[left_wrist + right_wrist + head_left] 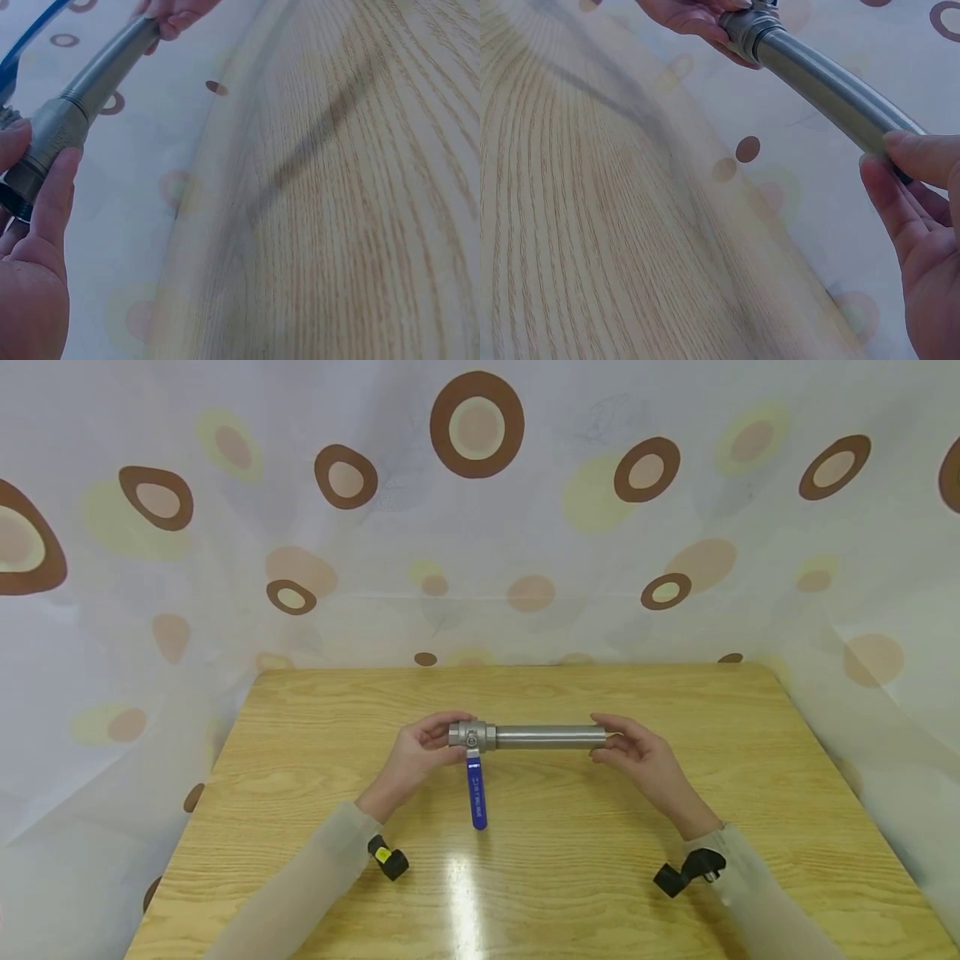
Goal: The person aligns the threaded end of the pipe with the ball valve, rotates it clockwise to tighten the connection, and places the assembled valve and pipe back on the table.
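A steel ball valve [472,737] with a blue lever handle [477,793] is joined to a straight metal pipe [551,737]. Both are held level above the table, the lever pointing toward me. My left hand [416,756] grips the valve body at its left end, thumb and fingers on opposite sides. At the pipe's far right end, my right hand [641,760] pinches it between thumb and fingertips. The left wrist view shows the valve's open end [19,199] beside my left fingers. In the right wrist view the pipe [832,90] runs from the valve to my right thumb.
Beneath my hands lies a wood-grain table [562,860], its shadowed surface also seen in both wrist views. A white sheet [525,527] with brown and yellow spots hangs behind and along the sides. Black wrist cameras [390,860] are strapped to both sleeves.
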Demonstrator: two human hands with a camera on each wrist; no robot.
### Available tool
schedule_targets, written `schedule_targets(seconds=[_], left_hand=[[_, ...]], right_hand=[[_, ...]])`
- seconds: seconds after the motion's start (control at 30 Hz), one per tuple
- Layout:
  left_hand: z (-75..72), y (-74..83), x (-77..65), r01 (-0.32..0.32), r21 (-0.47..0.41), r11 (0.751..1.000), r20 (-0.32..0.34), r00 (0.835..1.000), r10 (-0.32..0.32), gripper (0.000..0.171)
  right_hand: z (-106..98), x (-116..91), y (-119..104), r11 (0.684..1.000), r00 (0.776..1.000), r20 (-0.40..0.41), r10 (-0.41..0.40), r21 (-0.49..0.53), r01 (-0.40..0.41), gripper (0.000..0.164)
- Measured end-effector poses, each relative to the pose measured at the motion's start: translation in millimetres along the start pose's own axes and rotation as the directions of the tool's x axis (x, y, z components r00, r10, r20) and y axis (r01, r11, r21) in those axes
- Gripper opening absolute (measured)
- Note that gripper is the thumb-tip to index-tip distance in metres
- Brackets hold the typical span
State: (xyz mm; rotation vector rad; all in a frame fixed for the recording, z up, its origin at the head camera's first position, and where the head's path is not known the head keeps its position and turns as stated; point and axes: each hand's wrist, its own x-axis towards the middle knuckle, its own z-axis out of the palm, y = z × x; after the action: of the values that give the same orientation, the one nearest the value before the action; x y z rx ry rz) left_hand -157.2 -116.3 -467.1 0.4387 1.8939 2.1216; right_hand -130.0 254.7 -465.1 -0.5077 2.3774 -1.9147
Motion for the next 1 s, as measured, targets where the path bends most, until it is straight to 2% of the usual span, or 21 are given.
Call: schedule_targets(seconds=[0.23,0.47,0.7,0.87,1.0], left_hand=[[0.4,0.2,-0.6,0.013,0.004,1.000,-0.010,1.000,-0.012,0.049],[-0.1,-0.3,-0.9,0.020,0.004,1.000,-0.016,1.000,-0.020,0.050],[0.0,0.7,-1.8,0.024,0.003,1.000,-0.021,1.000,-0.024,0.051],[0.4,1.0,-0.9,0.022,-0.009,1.000,-0.019,1.000,-0.023,0.049],[0.8,0.8,-0.3,0.020,-0.020,1.000,-0.018,1.000,-0.020,0.049]], right_hand=[[-0.3,0.4,2.8,0.999,0.999,-0.006,-0.036,-0.014,0.036,0.041],[1.0,-0.2,1.8,0.995,0.997,0.038,-0.060,0.078,0.057,0.046],[0.5,-0.2,3.3,0.998,0.998,-0.021,-0.064,-0.023,0.063,0.040],[0.7,-0.2,4.7,0.998,0.997,-0.019,-0.069,0.006,0.069,0.045],[0.1,-0.4,4.5,0.997,0.997,-0.043,-0.061,-0.043,0.059,0.042]])
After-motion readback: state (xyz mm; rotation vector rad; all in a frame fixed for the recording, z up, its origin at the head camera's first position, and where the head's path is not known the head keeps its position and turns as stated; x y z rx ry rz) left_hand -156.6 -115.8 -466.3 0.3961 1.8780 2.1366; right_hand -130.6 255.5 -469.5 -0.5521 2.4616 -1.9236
